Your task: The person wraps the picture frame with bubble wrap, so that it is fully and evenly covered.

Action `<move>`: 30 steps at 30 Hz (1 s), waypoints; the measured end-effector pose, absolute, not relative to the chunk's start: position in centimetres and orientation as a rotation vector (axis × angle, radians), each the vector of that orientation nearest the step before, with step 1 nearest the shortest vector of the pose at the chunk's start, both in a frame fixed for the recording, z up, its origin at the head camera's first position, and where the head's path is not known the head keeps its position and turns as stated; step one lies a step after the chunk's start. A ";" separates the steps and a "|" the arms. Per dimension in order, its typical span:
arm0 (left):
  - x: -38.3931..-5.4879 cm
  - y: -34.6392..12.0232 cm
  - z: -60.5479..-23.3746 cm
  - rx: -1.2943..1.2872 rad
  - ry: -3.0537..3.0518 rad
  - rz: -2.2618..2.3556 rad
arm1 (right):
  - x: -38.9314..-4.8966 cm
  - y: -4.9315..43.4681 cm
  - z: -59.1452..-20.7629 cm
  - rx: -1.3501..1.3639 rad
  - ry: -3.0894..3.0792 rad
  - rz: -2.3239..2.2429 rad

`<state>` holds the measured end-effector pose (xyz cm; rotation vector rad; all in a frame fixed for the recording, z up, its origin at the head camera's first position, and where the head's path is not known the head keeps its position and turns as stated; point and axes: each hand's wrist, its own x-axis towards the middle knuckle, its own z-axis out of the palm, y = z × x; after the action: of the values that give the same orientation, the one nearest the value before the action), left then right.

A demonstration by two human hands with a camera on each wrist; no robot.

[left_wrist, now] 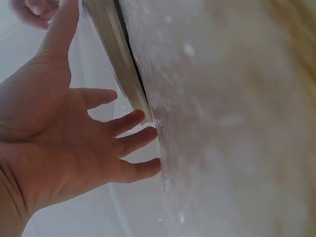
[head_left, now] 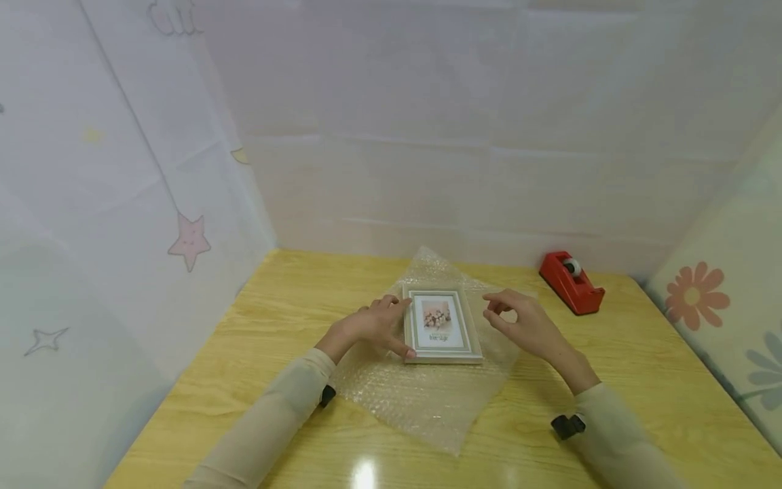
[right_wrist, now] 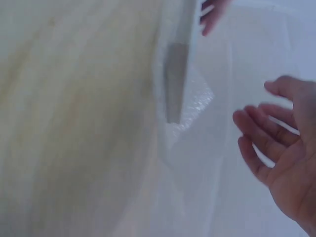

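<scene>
A silver-white picture frame (head_left: 442, 322) with a flower picture lies face up on a sheet of bubble wrap (head_left: 421, 401) turned cornerwise on the table. At the frame's left side is my left hand (head_left: 377, 324), fingers spread, its thumb tip right at the lower left corner. The left wrist view shows that hand's fingertips down at the bubble wrap (left_wrist: 212, 123) beside the frame's edge (left_wrist: 111, 47). Holding nothing, my right hand (head_left: 530, 327) hovers to the right of the frame with loosely bent fingers. In the right wrist view a gap separates this hand (right_wrist: 284, 143) from the frame's side (right_wrist: 175, 84).
A red tape dispenser (head_left: 571, 284) with a roll of tape stands at the back right of the wooden table (head_left: 244, 380). Pale printed cloth walls (head_left: 415, 170) enclose the table at the back and both sides.
</scene>
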<state>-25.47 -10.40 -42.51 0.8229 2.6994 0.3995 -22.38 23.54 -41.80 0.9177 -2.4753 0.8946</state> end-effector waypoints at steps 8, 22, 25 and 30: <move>-26.1 -10.1 -42.3 0.842 2.701 0.296 | -20.9 24.1 -40.0 1.267 -2.307 0.730; -25.4 -9.6 -42.0 0.792 2.720 0.194 | -15.9 21.6 -42.4 1.647 -2.711 0.500; -25.5 -9.6 -41.9 0.784 2.708 0.190 | -15.3 20.9 -42.7 1.701 -2.718 0.484; -25.4 -9.8 -42.2 0.773 2.678 0.214 | -14.5 19.9 -43.7 1.711 -2.723 0.418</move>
<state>-25.39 -9.81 -42.21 0.7727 2.6778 0.2140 -14.54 19.94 -43.67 1.7114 -2.7229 0.4177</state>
